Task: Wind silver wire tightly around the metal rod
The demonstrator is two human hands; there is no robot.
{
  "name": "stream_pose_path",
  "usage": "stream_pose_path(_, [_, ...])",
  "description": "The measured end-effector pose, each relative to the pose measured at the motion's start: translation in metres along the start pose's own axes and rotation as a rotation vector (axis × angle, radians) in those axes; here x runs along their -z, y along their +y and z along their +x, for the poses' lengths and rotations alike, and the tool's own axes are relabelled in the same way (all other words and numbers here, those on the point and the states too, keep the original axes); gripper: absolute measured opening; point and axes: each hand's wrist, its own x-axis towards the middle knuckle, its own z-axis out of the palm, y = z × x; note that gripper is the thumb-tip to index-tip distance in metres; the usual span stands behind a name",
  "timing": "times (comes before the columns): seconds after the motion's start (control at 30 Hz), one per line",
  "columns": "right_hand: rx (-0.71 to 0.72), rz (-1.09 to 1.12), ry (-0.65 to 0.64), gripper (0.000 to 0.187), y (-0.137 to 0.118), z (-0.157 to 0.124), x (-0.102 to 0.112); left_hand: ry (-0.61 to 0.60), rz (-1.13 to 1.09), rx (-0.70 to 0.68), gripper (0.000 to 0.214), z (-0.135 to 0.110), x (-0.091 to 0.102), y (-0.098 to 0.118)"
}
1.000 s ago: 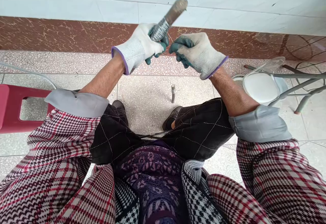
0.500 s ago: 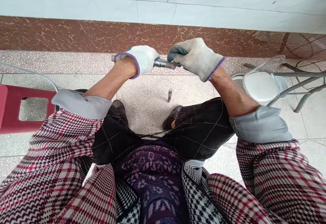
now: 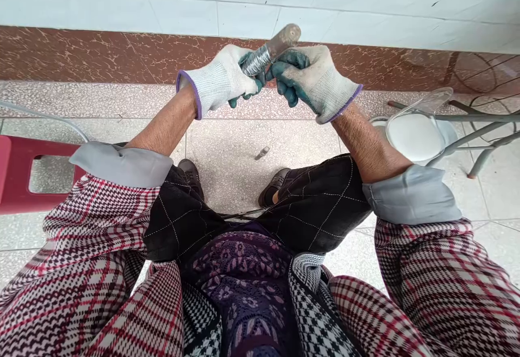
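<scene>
My left hand [image 3: 229, 75], in a white glove with green-coated fingers, is closed around a thick grey rod [image 3: 286, 40]. Shiny wire [image 3: 257, 61] is wound in close turns about the rod, which tilts up to the right with its rounded end showing. My right hand [image 3: 309, 75], gloved the same way, has its fingers pinched together just under the rod's free end. What lies between those fingers is hidden. A small grey cylinder [image 3: 262, 153] appears tilted between my shoes; whether it hangs or lies on the floor I cannot tell.
A red plastic stool [image 3: 52, 145] stands at the left, with a pale hose or cable [image 3: 44, 112] behind it. At the right are grey metal legs [image 3: 483, 129] and a white round seat-like piece [image 3: 416, 136]. A tiled wall [image 3: 182, 18] rises close in front.
The rod has swung from nearly level to tilted, its free end up and toward the wall. Both hands have turned, showing more fingers. The small cylinder has shifted left and tipped over more.
</scene>
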Motion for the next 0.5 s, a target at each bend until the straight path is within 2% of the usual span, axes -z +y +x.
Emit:
stream_pose_path(0.13, [0.028, -0.038, -0.084, 0.004, 0.005, 0.000, -0.005, 0.071, -0.045, 0.017, 0.054, 0.009, -0.003, -0.002])
stream_pose_path(0.27, [0.013, -0.082, -0.137, 0.008, 0.005, -0.002, -0.008, 0.208, -0.231, 0.057, 0.052, 0.014, -0.003, -0.007])
stream_pose_path(0.37, [0.042, -0.087, -0.150, 0.007, 0.002, -0.004, -0.009, 0.245, -0.317, 0.081, 0.052, 0.020, 0.001, -0.017])
stream_pose_path(0.43, [0.069, -0.114, -0.169, 0.007, 0.000, -0.005, -0.012, 0.259, -0.253, 0.098, 0.050, 0.023, 0.005, -0.024])
stream_pose_path(0.5, [0.089, -0.151, -0.207, 0.009, 0.000, -0.006, -0.014, 0.240, -0.011, 0.088, 0.045, 0.025, 0.008, -0.031])
